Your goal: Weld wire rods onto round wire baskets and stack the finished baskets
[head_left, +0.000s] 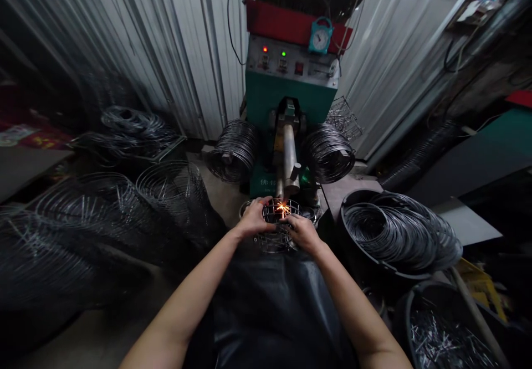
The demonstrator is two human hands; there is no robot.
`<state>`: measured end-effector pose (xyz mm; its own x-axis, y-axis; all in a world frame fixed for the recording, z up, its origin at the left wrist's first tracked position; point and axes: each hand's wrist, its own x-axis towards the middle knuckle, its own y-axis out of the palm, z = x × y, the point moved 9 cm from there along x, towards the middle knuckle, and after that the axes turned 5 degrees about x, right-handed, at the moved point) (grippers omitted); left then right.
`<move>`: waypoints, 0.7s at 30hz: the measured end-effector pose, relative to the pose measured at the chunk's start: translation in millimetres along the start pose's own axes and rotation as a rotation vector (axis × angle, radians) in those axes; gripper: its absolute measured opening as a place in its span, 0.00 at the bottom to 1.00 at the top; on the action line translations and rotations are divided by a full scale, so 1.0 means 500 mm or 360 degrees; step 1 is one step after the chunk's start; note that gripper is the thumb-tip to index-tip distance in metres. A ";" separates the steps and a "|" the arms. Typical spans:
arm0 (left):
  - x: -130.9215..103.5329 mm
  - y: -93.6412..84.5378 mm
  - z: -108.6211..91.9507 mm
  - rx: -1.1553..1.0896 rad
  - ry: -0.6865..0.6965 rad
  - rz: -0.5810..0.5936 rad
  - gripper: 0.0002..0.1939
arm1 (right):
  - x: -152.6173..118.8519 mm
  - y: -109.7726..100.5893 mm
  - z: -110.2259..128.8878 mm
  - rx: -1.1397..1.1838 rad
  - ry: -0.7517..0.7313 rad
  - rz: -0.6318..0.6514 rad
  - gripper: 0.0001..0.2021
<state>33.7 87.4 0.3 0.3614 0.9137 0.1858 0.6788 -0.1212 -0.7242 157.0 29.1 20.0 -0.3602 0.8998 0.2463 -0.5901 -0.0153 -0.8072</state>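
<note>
A round wire basket sits under the electrode arm of a green spot welder. Orange sparks spray where the electrode tip meets the wires. My left hand grips the basket's left side, thumb pointing inward. On the right side, my right hand is closed at the wires near the sparks. Whether it also pinches a loose piece of wire I cannot make out. The lower part of the basket is dim and partly behind my hands.
Bundles of wire rings hang on both sides of the welder. At right, a black tub holds wire rings, and a bucket holds short rods. Wire baskets stand at left. A blue clock sits on the welder's panel.
</note>
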 end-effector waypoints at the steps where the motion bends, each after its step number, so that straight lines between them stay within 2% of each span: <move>1: 0.001 0.000 -0.002 -0.0008 -0.0003 -0.0001 0.47 | -0.001 -0.001 -0.001 0.0020 0.0002 -0.0031 0.09; 8: 0.026 -0.003 0.014 0.0065 -0.0141 -0.0062 0.48 | 0.012 -0.017 -0.027 0.0066 0.0178 -0.0299 0.07; 11: 0.033 0.002 0.019 0.0011 -0.0138 -0.0063 0.48 | -0.003 -0.041 -0.039 0.0256 0.0227 -0.0524 0.07; 14: 0.028 -0.006 0.020 0.0047 -0.0125 -0.0158 0.48 | -0.076 -0.038 -0.094 0.0603 0.0495 -0.0747 0.13; 17: 0.027 -0.016 0.027 0.0072 -0.0143 -0.0248 0.48 | -0.190 0.023 -0.165 0.0900 0.0832 -0.0780 0.15; 19: 0.034 -0.018 0.042 0.0014 -0.0215 -0.0260 0.48 | -0.262 0.070 -0.195 0.0908 0.0938 -0.0740 0.16; 21: 0.044 -0.018 0.058 -0.0046 -0.0284 -0.0258 0.48 | -0.314 0.107 -0.207 0.0808 0.0937 -0.0690 0.17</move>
<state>17.2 120.0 -8.2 0.1292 0.9759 0.1759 0.7377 0.0239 -0.6747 256.6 -67.9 -117.4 0.3166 0.9474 0.0464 -0.8878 0.3132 -0.3373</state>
